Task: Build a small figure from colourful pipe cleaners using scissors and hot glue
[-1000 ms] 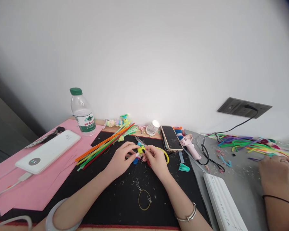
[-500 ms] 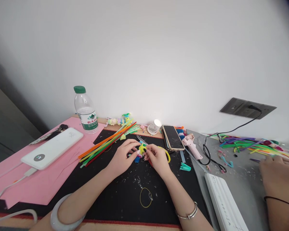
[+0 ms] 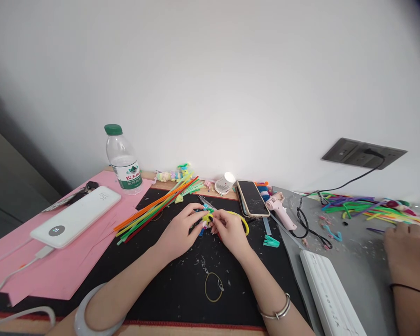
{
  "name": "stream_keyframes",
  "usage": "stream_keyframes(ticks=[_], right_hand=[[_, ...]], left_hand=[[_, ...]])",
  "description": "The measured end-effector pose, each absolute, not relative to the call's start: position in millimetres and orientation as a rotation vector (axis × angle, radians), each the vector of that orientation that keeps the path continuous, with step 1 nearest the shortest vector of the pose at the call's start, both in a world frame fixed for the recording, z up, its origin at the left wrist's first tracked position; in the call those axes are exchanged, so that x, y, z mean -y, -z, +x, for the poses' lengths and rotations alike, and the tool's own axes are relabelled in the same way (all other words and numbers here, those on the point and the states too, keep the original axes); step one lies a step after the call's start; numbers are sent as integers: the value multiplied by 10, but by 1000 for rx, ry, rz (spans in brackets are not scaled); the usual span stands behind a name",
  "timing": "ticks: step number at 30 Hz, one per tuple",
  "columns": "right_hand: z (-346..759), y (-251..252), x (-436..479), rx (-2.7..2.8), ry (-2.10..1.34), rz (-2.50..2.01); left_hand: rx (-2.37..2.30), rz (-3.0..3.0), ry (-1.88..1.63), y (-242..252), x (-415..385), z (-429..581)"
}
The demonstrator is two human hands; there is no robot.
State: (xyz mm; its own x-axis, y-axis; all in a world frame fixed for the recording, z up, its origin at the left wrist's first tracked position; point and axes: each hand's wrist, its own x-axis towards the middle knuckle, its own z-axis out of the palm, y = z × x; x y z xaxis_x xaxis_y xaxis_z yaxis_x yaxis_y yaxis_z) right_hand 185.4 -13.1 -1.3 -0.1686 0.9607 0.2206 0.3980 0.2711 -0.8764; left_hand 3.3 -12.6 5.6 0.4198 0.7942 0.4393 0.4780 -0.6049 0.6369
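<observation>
Between my two hands is a small fuzzy pipe-cleaner figure (image 3: 206,218) in yellow, blue and white, partly covered by my fingers. My left hand (image 3: 182,228) pinches it from the left, thumb below and fingers above. From the right, my right hand (image 3: 231,231) grips it with thumb and forefinger. A yellow loop (image 3: 244,223), perhaps a scissors handle, sticks out behind my right hand. Pointed metal blades (image 3: 206,201) lie just beyond the figure. Left of my hands rests a bundle of orange, green and red pipe cleaners (image 3: 154,210).
A water bottle (image 3: 124,161) and white power bank (image 3: 76,217) stand on pink paper (image 3: 87,270). Behind my hands are a paper cup (image 3: 225,183) and phone (image 3: 254,198). A pink glue gun (image 3: 281,212) trails a black cord. A co-worker's hand (image 3: 408,247) is at right.
My fingers have shifted slightly on the figure, still holding it. The view has turned a little, and the co-worker's hand sits farther right.
</observation>
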Motion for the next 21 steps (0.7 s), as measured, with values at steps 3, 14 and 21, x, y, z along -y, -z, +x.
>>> stream_keyframes(ticks=[3, 14, 21], right_hand=[[1858, 6, 129, 1743, -846, -1261], [1894, 25, 115, 1793, -786, -1266], [1893, -24, 127, 1854, -695, -1276]], left_hand=[[-1085, 2311, -1021, -60, 131, 31], [-1090, 2486, -873, -61, 137, 33], [-1133, 2498, -838, -68, 148, 59]])
